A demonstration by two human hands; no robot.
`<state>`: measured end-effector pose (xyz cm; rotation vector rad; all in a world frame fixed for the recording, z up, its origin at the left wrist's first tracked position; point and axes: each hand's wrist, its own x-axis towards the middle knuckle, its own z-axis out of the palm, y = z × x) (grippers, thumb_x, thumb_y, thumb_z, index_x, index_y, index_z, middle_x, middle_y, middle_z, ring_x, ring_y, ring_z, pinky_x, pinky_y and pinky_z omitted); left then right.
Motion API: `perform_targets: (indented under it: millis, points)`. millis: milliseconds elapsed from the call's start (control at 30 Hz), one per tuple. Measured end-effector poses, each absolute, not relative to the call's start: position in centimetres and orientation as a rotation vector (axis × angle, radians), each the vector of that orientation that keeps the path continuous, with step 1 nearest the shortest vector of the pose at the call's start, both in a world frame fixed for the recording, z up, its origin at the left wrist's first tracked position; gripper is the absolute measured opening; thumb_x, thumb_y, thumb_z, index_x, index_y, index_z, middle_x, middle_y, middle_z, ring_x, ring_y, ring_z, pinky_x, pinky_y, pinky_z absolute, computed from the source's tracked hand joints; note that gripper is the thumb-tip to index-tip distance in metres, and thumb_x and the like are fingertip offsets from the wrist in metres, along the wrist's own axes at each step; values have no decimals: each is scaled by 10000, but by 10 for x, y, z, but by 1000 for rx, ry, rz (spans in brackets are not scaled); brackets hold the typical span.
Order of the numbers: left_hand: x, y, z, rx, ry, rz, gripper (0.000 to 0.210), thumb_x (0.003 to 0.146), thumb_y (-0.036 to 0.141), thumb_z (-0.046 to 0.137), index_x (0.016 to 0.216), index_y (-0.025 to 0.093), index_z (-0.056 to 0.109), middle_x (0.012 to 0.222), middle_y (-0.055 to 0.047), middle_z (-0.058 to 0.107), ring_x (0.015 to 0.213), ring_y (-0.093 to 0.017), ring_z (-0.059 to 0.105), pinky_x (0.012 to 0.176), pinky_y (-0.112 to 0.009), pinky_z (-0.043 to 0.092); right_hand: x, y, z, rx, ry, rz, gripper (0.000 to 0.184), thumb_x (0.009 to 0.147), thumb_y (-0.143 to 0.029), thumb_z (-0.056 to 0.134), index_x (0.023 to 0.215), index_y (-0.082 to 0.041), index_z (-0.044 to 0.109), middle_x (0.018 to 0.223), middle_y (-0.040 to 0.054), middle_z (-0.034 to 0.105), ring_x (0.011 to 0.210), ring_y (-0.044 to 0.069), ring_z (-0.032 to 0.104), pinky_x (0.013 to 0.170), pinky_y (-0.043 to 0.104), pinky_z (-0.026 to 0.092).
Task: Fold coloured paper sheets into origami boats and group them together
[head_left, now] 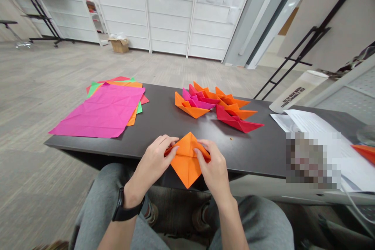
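An orange piece of folded paper [187, 164], diamond-shaped with creases across its middle, is held over the table's front edge. My left hand [156, 154] pinches its left corner between thumb and fingers. At the opposite corner, my right hand [213, 162] grips the same paper, thumb on the near face and fingers behind. The paper's lower point hangs past the edge above my lap. Beyond my hands stand several folded paper boats, among them an orange one [191, 108], a magenta one [202, 101] and a red one [238, 120].
Left on the dark table [158, 121] lies a stack of coloured paper sheets [102, 111], magenta on top. To the right are a white cylindrical container [297, 91], white papers [316, 125] and a blurred-out item [312, 160]. A cardboard box [119, 43] sits on the floor behind.
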<state>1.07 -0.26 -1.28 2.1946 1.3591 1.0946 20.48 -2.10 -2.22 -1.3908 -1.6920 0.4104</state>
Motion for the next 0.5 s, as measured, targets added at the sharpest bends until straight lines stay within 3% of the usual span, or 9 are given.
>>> perform_targets:
  millis: [100,233,367,500]
  points:
    - [9,-5,-10,2170,1313,1061,280,888,73,535,1126,196,618,1016,-45,670,932,-186,655,877,-345,552,207,-22,-21,-1374,-1701,429,203,952,-195,482,1079,-229,637,1119,88,701,1070,226,672,951,370,541]
    - [-1,-6,-6,2234,1234,1000,393,833,10,533,1161,211,610,1069,-47,679,1010,-197,643,898,-348,537,220,-25,-24,-1322,-1798,455,402,923,-142,526,1312,-228,583,1258,76,696,1168,216,656,1045,409,517]
    - [-18,-4,-8,2331,1315,940,192,865,70,583,971,196,682,1023,-49,683,978,-203,631,887,-358,528,236,-29,-27,-1274,-2004,314,303,930,-110,532,1127,-233,727,1311,59,688,1258,249,615,1103,484,478]
    - [-32,-3,-11,2426,1338,840,110,919,181,636,889,196,741,982,-42,684,922,-191,620,848,-339,524,243,-36,-31,-1266,-1970,143,266,958,-118,534,1108,-201,738,1220,81,731,1139,232,683,996,432,561]
